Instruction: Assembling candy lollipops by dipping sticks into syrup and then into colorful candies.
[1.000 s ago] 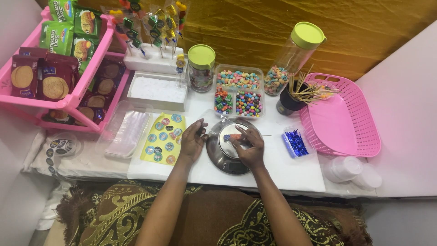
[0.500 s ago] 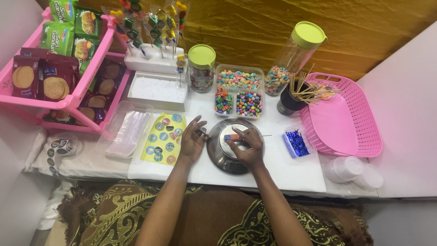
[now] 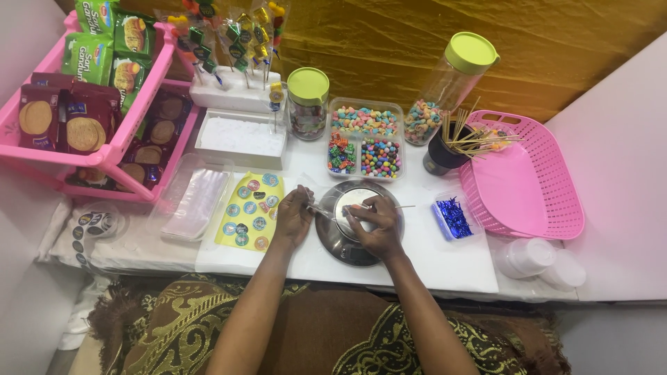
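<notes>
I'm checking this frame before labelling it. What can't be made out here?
Head view only:
- What the right hand pinches: covered by its fingers.
- Thin clear item at the left hand: too small to identify.
- Round steel scale: platform partly hidden by the right hand.
- Pink snack rack: cut off at the left edge.

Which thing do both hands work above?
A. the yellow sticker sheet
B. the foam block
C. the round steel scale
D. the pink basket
C: the left hand and right hand meet over the steel scale, holding a thin skewer across it.
</notes>
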